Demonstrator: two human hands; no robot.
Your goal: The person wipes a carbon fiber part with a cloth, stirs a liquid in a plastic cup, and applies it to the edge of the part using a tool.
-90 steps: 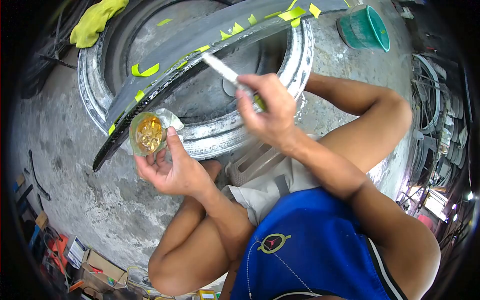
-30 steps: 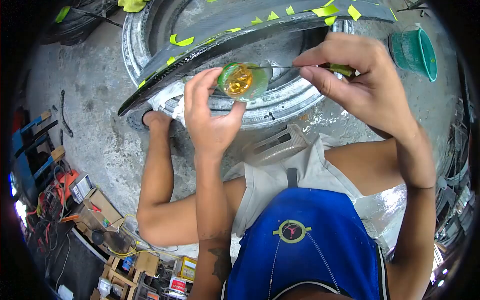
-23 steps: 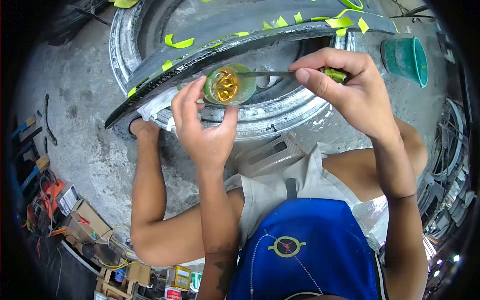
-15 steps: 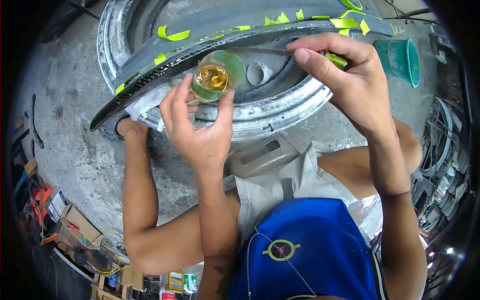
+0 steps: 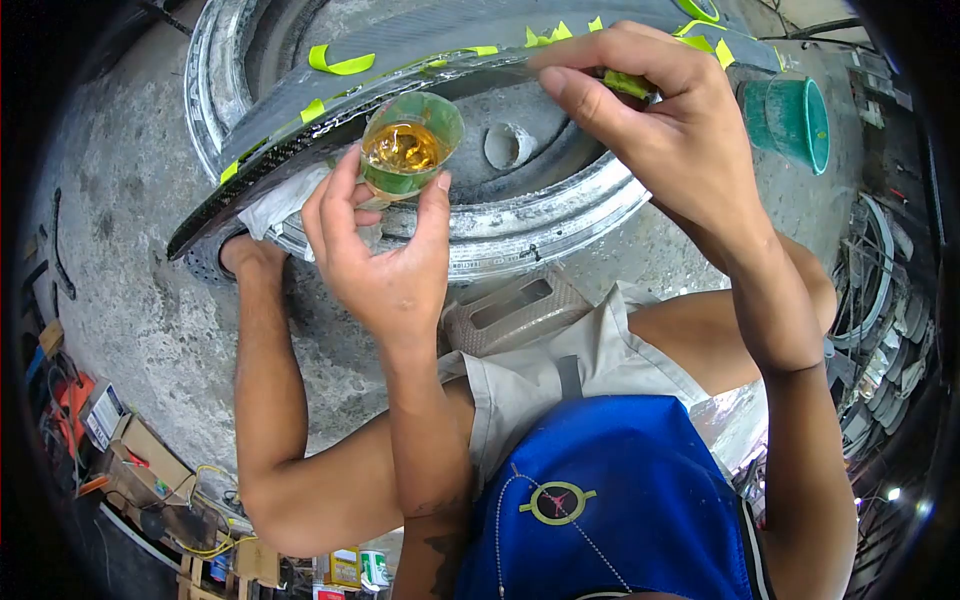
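A clear cup (image 5: 415,155) of amber liquid, with a green tint round its wall, is held from below in the fingers of my left hand (image 5: 385,260). My right hand (image 5: 660,125) pinches a thin tool with a yellow-green handle (image 5: 627,84). The tool's front end lies near the edge of a dark carbon-weave panel (image 5: 290,145), too blurred to tell whether it touches. Pieces of yellow-green tape (image 5: 340,62) stick along the panel's upper edge. Behind the cup the panel leans over a large tyre-shaped piece (image 5: 480,245).
A small whitish ring or cup (image 5: 508,146) rests inside the tyre-shaped piece. A green bucket (image 5: 788,125) stands to the right. White cloth (image 5: 275,205) hangs beneath the panel. Boxes and cables (image 5: 150,470) crowd the lower left; stacked parts (image 5: 885,330) line the right.
My right hand has moved up and left, taking the tool from beside the cup's rim to the panel edge. The cup has shifted slightly left with my left hand.
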